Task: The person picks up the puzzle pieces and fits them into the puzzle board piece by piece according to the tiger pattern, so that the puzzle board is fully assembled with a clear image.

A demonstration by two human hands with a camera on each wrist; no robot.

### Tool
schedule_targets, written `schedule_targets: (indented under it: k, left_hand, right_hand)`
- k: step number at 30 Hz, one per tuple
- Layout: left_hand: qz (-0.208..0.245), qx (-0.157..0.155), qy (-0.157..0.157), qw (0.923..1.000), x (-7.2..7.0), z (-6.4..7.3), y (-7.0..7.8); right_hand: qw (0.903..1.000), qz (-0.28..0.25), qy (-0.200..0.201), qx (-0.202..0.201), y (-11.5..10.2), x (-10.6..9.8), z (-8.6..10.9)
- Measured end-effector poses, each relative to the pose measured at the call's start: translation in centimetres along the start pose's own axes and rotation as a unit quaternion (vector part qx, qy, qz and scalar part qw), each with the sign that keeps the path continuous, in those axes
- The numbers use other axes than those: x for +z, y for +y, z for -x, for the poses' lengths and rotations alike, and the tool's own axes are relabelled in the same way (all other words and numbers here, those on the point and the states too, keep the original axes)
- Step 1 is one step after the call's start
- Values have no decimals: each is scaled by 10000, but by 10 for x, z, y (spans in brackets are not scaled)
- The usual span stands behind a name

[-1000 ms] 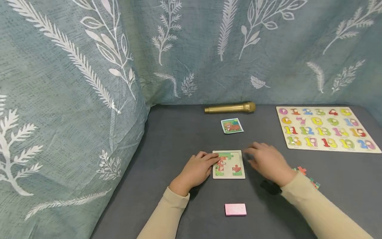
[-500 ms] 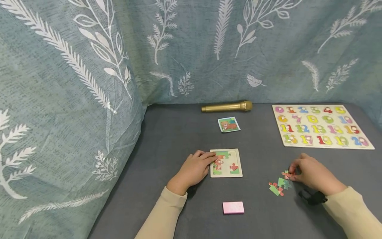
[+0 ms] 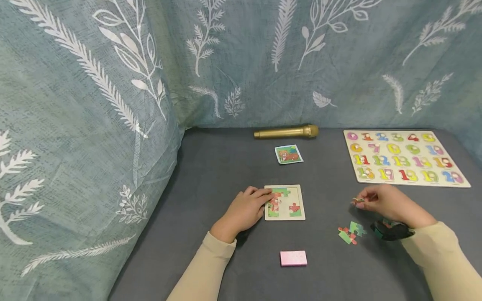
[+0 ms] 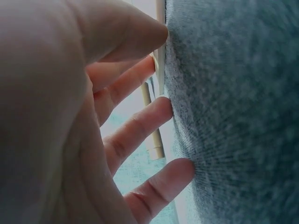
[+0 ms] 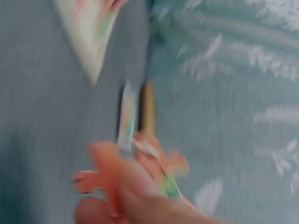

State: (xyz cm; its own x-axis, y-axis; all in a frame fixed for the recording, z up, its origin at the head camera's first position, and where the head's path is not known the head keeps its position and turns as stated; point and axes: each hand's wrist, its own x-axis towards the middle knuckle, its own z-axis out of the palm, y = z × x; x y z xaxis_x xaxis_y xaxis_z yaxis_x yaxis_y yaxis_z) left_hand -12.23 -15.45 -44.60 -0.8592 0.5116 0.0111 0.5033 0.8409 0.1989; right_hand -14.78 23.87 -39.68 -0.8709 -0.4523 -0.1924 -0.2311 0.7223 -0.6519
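My right hand (image 3: 389, 203) is raised over the table and pinches a jigsaw piece (image 3: 357, 200) between thumb and fingers. Orange and green show on the piece (image 5: 106, 163) in the blurred right wrist view; whether there is more than one I cannot tell. My left hand (image 3: 244, 212) rests on the left edge of a square puzzle tray (image 3: 285, 218), its fingertips on the frame. Fitted pieces (image 3: 273, 205) line the tray's left and top, and a red and green one (image 3: 295, 210) sits at lower right. Loose jigsaw pieces (image 3: 350, 234) lie below the right hand.
A picture card (image 3: 288, 154) of an animal lies behind the tray, and a gold microphone (image 3: 286, 132) behind that. At right is a number puzzle board (image 3: 404, 158). A pink block (image 3: 293, 258) lies in front. Patterned cloth (image 3: 233, 62) hangs behind and at left.
My right hand moved from beside the tray to the loose pieces at right, took hold of a piece and lifted it. The left hand stays on the tray.
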Motion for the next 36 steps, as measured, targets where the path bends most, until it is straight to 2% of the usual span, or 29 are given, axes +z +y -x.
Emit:
schedule_targets:
  k: [4, 7, 13, 17, 20, 23, 28, 34, 36]
  left_hand:
    - [28, -44, -10, 10000, -2, -2, 0]
    - [100, -18, -52, 9999, -2, -4, 1]
    - [81, -54, -107, 9999, -1, -4, 1]
    - [-16, -78, -114, 9999, 0, -5, 1]
    - [-82, -69, -110, 9999, -1, -5, 1]
    - [-86, -60, -101, 9999, -2, -5, 1]
    - [-51, -79, -114, 9999, -3, -5, 1]
    - [-103, -94, -164, 9998, -4, -5, 0]
    - [-131, -87, -178, 9997, -3, -4, -1]
  right_hand:
    - [9964, -721, 434, 26, -28, 7, -28]
    - [9924, -1114, 531, 29, -46, 17, -47]
    - [9905, -1301, 327, -293, -67, 37, -79]
    - [9878, -1526, 147, -274, -74, 54, -95]
    - [9866, -1609, 181, -214, -79, 67, -102]
    - [9900, -1361, 292, -224, -83, 78, -103]
    - [9970, -596, 312, -383, -87, 87, -100]
    - [9965, -61, 648, -526, -94, 89, -97]
    - [9941, 277, 817, -661, -95, 92, -97]
